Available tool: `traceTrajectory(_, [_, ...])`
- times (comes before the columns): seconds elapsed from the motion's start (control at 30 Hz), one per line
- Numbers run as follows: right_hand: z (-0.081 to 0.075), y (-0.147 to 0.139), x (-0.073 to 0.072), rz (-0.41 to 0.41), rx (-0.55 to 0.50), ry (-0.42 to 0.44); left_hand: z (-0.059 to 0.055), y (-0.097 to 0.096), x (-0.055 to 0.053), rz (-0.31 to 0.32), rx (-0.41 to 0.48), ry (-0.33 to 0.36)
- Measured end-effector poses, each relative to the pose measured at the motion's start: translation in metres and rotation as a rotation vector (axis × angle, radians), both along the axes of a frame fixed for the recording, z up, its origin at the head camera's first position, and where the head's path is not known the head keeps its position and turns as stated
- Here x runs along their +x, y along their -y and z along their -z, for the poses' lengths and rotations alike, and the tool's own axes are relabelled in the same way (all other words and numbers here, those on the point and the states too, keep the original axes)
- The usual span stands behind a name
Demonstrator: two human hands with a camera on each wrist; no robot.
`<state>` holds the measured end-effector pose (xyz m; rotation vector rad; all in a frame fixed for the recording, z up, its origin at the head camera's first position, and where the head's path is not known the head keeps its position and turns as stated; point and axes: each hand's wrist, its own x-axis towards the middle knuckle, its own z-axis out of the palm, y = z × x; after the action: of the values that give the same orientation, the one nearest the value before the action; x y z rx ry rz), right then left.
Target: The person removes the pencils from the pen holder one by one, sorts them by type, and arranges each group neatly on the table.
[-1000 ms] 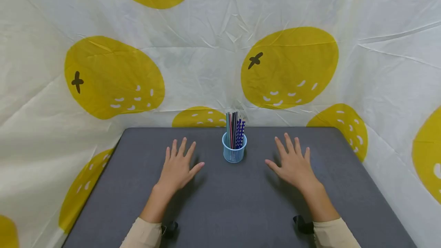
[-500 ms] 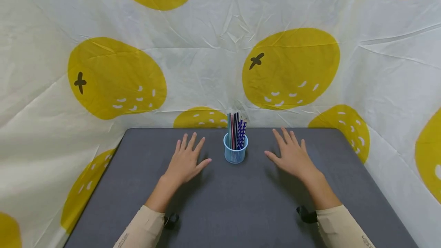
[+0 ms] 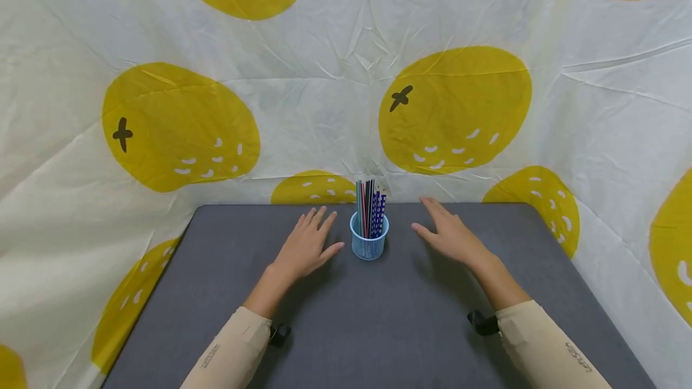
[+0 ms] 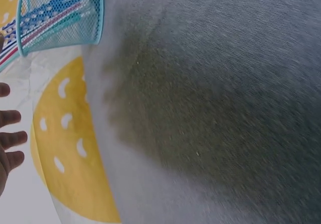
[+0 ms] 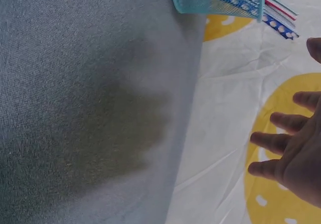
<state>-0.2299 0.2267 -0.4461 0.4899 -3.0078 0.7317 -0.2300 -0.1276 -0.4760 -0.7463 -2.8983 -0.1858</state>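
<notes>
A light blue mesh pencil cup (image 3: 368,248) stands upright near the table's far edge, filled with several pencils (image 3: 370,209), some dark blue with white dots, others striped or plain. To its left my left hand (image 3: 306,248) hovers with fingers spread, thumb tip a short way from the cup. My right hand (image 3: 453,238) is on the other side, fingers extended, thumb toward the cup and a wider gap between them. Neither hand holds anything. In the left wrist view the cup's mesh wall (image 4: 62,23) shows at the top left; the right wrist view shows the cup (image 5: 220,0) at the top.
The grey table (image 3: 357,329) stretches out beneath both arms. Close behind its far edge hangs a white cloth (image 3: 319,113) with large yellow fruit prints. Each wrist carries a black camera mount (image 3: 483,322) below a beige sleeve.
Both hands have moved forward and inward toward the cup, the left one more noticeably. The right hand has turned so its fingers bunch closer together. The cup stays in place.
</notes>
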Motion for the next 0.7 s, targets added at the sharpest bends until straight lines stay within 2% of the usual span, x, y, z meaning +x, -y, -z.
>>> traceTrajectory(0.1, [0.001, -0.001, -0.007, -0.018, -0.046, 0.011, 0.001, -0.008, -0.006, 0.020, 0.016, -0.018])
traceTrajectory(0.2, [0.000, 0.000, -0.013, -0.014, -0.066, 0.035, 0.003, -0.015, -0.010, 0.042, 0.068, -0.025])
traceTrajectory(0.33, [0.000, 0.003, -0.019, -0.019, -0.081, 0.055, 0.007, -0.023, -0.012, 0.050, 0.173, 0.008])
traceTrajectory(0.5, [0.006, 0.012, -0.026, -0.055, -0.108, 0.040, 0.015, -0.030, -0.014, 0.043, 0.259, 0.031])
traceTrajectory(0.7, [0.017, 0.023, -0.032, -0.042, -0.194, 0.031, 0.023, -0.038, -0.017, 0.037, 0.404, 0.066])
